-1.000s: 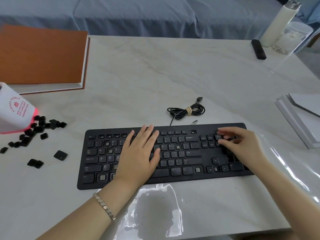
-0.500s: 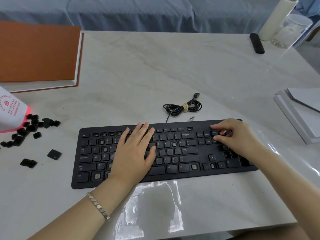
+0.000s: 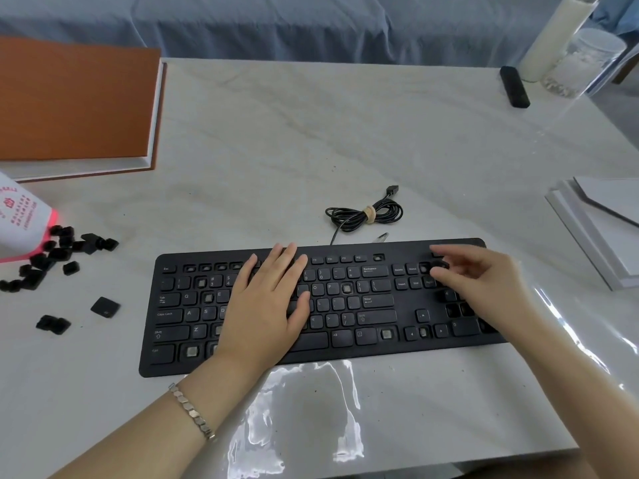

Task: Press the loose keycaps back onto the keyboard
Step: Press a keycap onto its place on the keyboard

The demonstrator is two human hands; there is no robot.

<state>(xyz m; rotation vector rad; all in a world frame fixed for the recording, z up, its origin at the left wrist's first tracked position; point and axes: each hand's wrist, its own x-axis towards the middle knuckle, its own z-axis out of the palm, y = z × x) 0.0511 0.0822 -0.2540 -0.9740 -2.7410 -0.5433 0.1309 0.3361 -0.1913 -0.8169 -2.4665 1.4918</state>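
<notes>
Black keycap (image 3: 440, 264) in right hand (image 3: 484, 283) pinch grip by keyboard (image 3: 380, 351) far edge; left hand (image 3: 266, 307) flat, empty.

We see a black keyboard (image 3: 345, 354) w/ whitish legends & pale grey spots at the bare switches. Loose keycaps (image 3: 52, 257) are black, same as the keycap (image 3: 440, 264) pinched by the right hand (image 3: 484, 281). Table (image 3: 311, 133) is off-white w/ faint grey-tan marble veins. Book (image 3: 76, 102) has an orange-brown cover, white edges. Pouch (image 3: 17, 216) is white w/ red print & a pink-red rim. Cable (image 3: 366, 216) is black, beige tie. Cloth (image 3: 311, 25) is blue-grey. Bottle (image 3: 549, 39) white, small bar (image 3: 514, 86) black, paper stack (image 3: 594, 229) white, bracelet (image 3: 192, 411) silver.
</notes>
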